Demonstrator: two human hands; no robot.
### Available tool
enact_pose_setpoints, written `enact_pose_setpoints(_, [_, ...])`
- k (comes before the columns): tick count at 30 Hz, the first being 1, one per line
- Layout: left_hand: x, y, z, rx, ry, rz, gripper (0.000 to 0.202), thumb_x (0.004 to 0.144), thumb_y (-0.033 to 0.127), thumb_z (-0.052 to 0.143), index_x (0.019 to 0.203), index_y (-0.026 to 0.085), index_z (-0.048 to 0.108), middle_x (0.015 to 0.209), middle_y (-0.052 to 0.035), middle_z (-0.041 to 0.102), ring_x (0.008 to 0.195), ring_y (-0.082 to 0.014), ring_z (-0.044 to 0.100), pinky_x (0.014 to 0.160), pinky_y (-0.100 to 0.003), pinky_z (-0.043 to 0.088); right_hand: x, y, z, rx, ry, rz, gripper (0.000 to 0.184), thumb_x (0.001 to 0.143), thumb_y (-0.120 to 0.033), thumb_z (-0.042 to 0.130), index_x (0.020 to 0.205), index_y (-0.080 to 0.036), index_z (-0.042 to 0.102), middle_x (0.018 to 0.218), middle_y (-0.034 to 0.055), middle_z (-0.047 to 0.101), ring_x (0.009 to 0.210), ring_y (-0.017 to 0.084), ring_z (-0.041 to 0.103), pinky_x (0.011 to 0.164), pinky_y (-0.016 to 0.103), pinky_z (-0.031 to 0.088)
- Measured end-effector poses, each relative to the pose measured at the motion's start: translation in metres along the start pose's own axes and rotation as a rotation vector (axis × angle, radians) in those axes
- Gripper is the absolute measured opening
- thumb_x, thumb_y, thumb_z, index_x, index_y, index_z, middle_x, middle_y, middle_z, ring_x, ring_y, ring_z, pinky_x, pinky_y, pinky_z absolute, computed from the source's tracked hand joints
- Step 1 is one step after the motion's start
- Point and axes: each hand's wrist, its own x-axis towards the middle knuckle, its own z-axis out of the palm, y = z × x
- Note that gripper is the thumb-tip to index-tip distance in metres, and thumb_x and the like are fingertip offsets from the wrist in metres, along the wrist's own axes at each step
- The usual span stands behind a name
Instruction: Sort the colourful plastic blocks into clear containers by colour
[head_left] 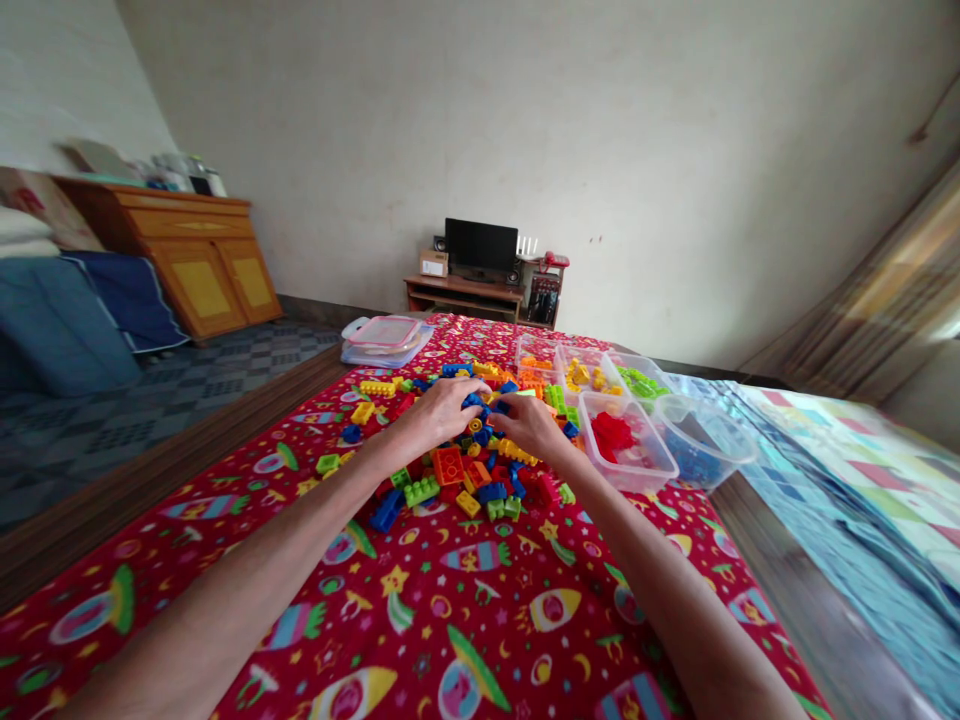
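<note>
A pile of mixed toy building bricks [448, 465] in blue, green, orange, yellow and red is spread over the red cloth. At the pile's middle, my left hand [448, 410] curls down with a blue toy brick [472, 401] between thumb and fingers. Just to its right, my right hand [531, 425] bends inward, its thumb and forefinger closed around another blue toy brick [503, 408]. The two hands are close together above the loose bricks. My fingers cover part of what they grip.
Right of the pile stand clear tubs: one with red pieces [602, 398], others with yellow, orange and green ones, and a round tub [739, 445] with blue. Stacked lids [384, 340] lie at the back left. Beyond are a monitor [481, 247] and a wooden cabinet [191, 260].
</note>
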Motion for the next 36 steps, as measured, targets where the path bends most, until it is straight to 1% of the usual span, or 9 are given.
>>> enact_pose_setpoints(3, [0.000,0.006,-0.002,-0.035,-0.012,-0.089,0.036,0.082,0.019,0.057,0.119,0.019,0.060,0.104,-0.0059,0.072,0.096,-0.0217,0.067,0.085,-0.030,0.051,0.002,-0.005,0.000,0.202,-0.044,0.013,0.022,0.084,-0.022,0.055,0.099,-0.013,0.068,0.073,0.0016,0.069,0.062,0.012,0.059,0.058,0.021,0.040])
enact_pose_setpoints(5, [-0.001,0.007,-0.003,-0.055,-0.020,-0.115,0.039,0.083,0.021,0.057,0.122,0.019,0.057,0.102,-0.0066,0.073,0.093,-0.0215,0.068,0.081,-0.029,0.052,0.001,-0.007,0.003,0.212,-0.044,-0.023,0.021,0.082,-0.019,0.057,0.099,-0.013,0.068,0.073,0.0018,0.069,0.063,0.012,0.059,0.060,0.020,0.040])
enact_pose_setpoints(11, [-0.003,0.006,0.002,-0.214,-0.044,-0.089,0.044,0.088,0.031,0.051,0.130,0.016,0.049,0.087,-0.0067,0.075,0.081,-0.0215,0.071,0.068,-0.026,0.053,-0.005,-0.008,0.008,-0.092,0.021,-0.123,0.020,0.084,-0.024,0.057,0.098,-0.012,0.064,0.081,0.0069,0.069,0.070,0.015,0.059,0.064,0.023,0.038])
enact_pose_setpoints(14, [-0.004,0.009,0.005,-0.287,-0.040,-0.068,0.047,0.091,0.036,0.046,0.133,0.017,0.045,0.093,-0.0075,0.074,0.078,-0.0216,0.071,0.067,-0.028,0.053,-0.008,-0.008,-0.001,-0.291,0.026,-0.105,0.021,0.088,-0.028,0.052,0.099,-0.012,0.062,0.079,0.0076,0.068,0.068,0.016,0.058,0.061,0.024,0.035])
enact_pose_setpoints(18, [-0.005,0.011,0.008,-0.307,0.010,-0.026,0.051,0.092,0.039,0.044,0.138,0.018,0.037,0.111,-0.0103,0.069,0.071,-0.0177,0.070,0.068,-0.028,0.054,-0.009,-0.003,-0.028,-0.416,0.102,-0.035,0.025,0.092,-0.032,0.046,0.100,-0.015,0.063,0.078,0.0073,0.067,0.070,0.017,0.059,0.062,0.025,0.034])
enact_pose_setpoints(21, [-0.004,0.013,0.008,-0.258,0.019,0.004,0.051,0.091,0.034,0.047,0.138,0.018,0.036,0.114,-0.0100,0.067,0.072,-0.0160,0.069,0.072,-0.028,0.053,-0.008,0.009,-0.053,-0.425,0.205,0.034,0.027,0.092,-0.034,0.045,0.100,-0.017,0.063,0.080,0.0071,0.068,0.071,0.017,0.058,0.063,0.025,0.034])
enact_pose_setpoints(28, [-0.003,0.010,0.009,-0.180,-0.048,0.053,0.031,0.089,0.025,0.050,0.116,0.015,0.060,0.104,-0.0084,0.068,0.072,-0.0138,0.067,0.071,-0.025,0.052,-0.020,0.054,-0.114,-0.600,0.405,0.334,0.029,0.088,-0.033,0.046,0.100,-0.017,0.067,0.094,0.0125,0.069,0.081,0.021,0.060,0.066,0.028,0.038])
enact_pose_setpoints(34, [-0.003,0.003,0.016,-0.181,-0.049,0.082,0.027,0.088,0.025,0.049,0.106,0.015,0.065,0.099,-0.0074,0.068,0.071,-0.0128,0.066,0.068,-0.023,0.051,-0.049,0.093,-0.161,-0.688,0.418,0.625,0.032,0.083,-0.034,0.049,0.093,-0.015,0.072,0.085,0.0143,0.070,0.077,0.024,0.062,0.062,0.030,0.039])
enact_pose_setpoints(36, [-0.003,0.003,0.018,-0.178,-0.058,0.082,0.026,0.088,0.025,0.048,0.105,0.016,0.066,0.099,-0.0072,0.068,0.071,-0.0132,0.066,0.068,-0.023,0.051,-0.057,0.109,-0.171,-0.676,0.417,0.640,0.031,0.081,-0.033,0.050,0.087,-0.014,0.073,0.076,0.0137,0.069,0.071,0.024,0.062,0.060,0.030,0.039])
